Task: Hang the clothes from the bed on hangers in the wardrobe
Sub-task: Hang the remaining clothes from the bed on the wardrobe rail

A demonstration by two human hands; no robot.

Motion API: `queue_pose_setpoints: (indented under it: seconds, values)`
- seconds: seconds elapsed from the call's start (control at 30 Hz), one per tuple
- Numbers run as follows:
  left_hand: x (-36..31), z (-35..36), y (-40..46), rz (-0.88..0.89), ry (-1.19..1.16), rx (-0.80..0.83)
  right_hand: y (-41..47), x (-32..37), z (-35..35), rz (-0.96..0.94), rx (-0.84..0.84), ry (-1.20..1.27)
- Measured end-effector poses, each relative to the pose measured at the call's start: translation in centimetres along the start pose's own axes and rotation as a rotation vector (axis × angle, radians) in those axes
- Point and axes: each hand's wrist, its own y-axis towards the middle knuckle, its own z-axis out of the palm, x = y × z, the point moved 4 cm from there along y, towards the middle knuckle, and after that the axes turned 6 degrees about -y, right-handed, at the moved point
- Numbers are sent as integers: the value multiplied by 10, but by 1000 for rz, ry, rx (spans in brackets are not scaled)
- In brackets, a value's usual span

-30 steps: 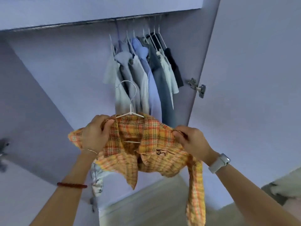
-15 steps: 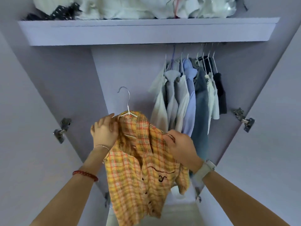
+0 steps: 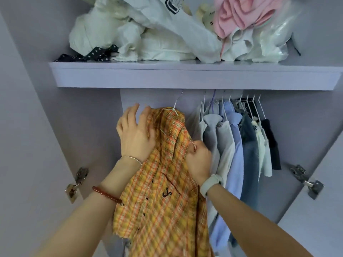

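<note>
While the left hand (image 3: pixel 136 134) is lying flat with fingers apart on the plaid shirt (image 3: pixel 165 182) and the right hand (image 3: pixel 199 162) is gripping its shoulder, the hanger (image 3: pixel 175 108) hook needs seating squarely on the rail.

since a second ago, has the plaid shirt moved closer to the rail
Yes. The plaid shirt on its hanger has gone up: the hook was level with the hung shirts before, and now reaches just under the shelf.

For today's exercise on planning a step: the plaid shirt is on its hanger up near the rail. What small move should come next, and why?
Probably release the plaid shirt and let it hang. Its white hanger reaches up under the shelf, where the hook is hidden, so seating cannot be confirmed. The left hand lies open against the fabric; the right hand grips the shoulder, left of the hung shirts.
</note>
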Motion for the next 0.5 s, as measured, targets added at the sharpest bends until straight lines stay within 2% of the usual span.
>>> queue_pose_setpoints:
  seconds: [0.17, 0.33, 0.5]
  values:
    - [-9, 7, 47, 186, 115, -97, 39, 4, 20, 76, -97, 84]
    - [3, 26, 71, 207, 199, -88, 74, 7, 29, 185, -192, 32]
    - [13, 39, 74, 250, 269, -158, 95, -3, 45, 309, -149, -133]
